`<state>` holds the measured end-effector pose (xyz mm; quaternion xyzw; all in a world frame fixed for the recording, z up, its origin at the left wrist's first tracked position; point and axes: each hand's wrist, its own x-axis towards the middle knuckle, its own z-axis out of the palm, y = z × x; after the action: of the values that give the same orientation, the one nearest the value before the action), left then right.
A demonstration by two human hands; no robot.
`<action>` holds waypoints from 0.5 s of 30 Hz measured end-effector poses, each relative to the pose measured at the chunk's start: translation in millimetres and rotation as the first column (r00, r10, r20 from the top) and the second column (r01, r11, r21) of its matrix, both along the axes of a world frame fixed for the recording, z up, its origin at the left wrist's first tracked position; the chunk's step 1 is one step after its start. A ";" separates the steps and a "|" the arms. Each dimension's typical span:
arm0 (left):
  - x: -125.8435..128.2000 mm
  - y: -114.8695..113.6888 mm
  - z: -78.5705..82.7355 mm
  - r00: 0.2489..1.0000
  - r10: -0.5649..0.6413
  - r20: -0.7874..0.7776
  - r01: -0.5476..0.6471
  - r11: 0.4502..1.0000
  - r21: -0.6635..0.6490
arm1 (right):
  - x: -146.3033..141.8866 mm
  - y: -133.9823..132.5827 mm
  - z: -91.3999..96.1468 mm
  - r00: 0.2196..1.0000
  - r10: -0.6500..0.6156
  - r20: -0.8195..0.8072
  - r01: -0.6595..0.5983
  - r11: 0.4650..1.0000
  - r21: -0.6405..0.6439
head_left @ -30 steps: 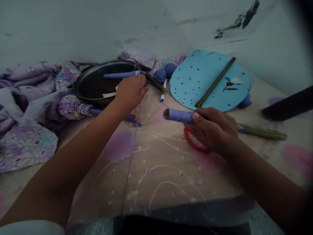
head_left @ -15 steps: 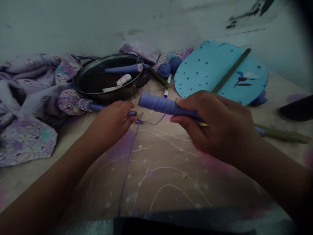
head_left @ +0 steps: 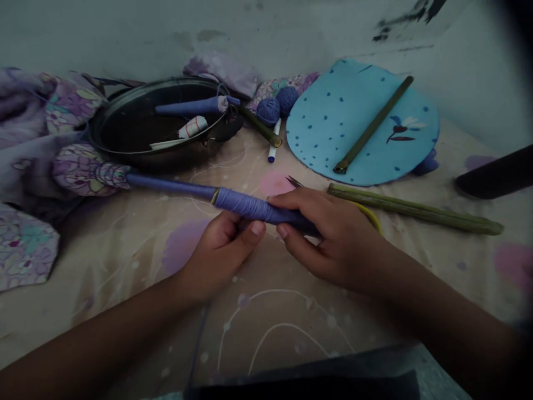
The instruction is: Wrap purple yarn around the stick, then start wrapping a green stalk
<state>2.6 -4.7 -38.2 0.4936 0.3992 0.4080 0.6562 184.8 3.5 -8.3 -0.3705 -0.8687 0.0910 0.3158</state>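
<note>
Head: yarn-wrapped tube [head_left: 247, 205]; red-lined roll [head_left: 194, 126]

a home is suggested, with a corner used for craft: a flower-printed table [head_left: 125, 244] is set by a stained, scuffed wall [head_left: 125, 39], and its top is strewn with yarn balls [head_left: 267, 111], floral fabric [head_left: 27, 247], cut stems [head_left: 375, 126] and a dark pan [head_left: 129, 125], all dimly lit
</note>
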 end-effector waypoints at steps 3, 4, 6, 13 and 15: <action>0.3 -1.2 -2.9 0.997 0.018 -0.079 -0.011 0.997 0.078 | 1.1 -3.9 1.6 0.997 -0.056 -0.050 0.057 0.998 0.018; -0.1 -0.7 -2.9 0.995 0.014 -0.098 -0.004 0.995 0.103 | 2.0 -5.3 2.6 0.996 -0.058 -0.062 0.059 0.998 0.023; -2.5 2.5 -0.7 0.989 -0.009 -0.144 0.029 0.990 0.141 | 4.9 -7.4 5.3 0.999 -0.005 -0.053 0.006 1.000 0.024; -12.3 12.4 12.1 0.927 -0.116 -0.356 0.238 0.916 0.323 | 14.3 -5.4 5.7 0.989 0.131 0.072 -0.131 0.991 0.006; -9.5 6.1 12.4 0.910 -0.013 -0.415 0.169 0.925 0.341 | 12.0 -5.0 1.2 0.997 0.011 0.075 -0.016 0.998 0.068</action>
<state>-6.8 1.4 -25.7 0.7000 0.4185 0.3330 0.4733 196.8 -1.5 -7.2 -0.3568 -0.8850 0.0495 0.2949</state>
